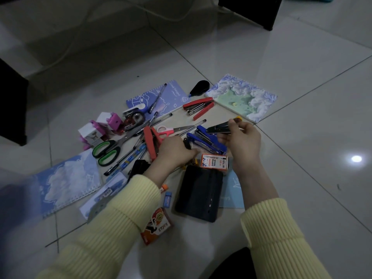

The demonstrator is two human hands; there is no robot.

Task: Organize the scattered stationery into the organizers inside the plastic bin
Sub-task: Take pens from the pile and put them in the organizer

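Right hand (241, 137) pinches a dark cutter (219, 127) just over the blue stapler (207, 140); left hand (175, 152), just left of that stapler, curls its fingers round a small black item (186, 143).

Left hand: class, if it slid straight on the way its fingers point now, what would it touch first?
Most likely the blue staplers, just beyond the fingertips of the left hand to the upper right. The refill ink box sits slightly below that line, though depth is hard to judge.
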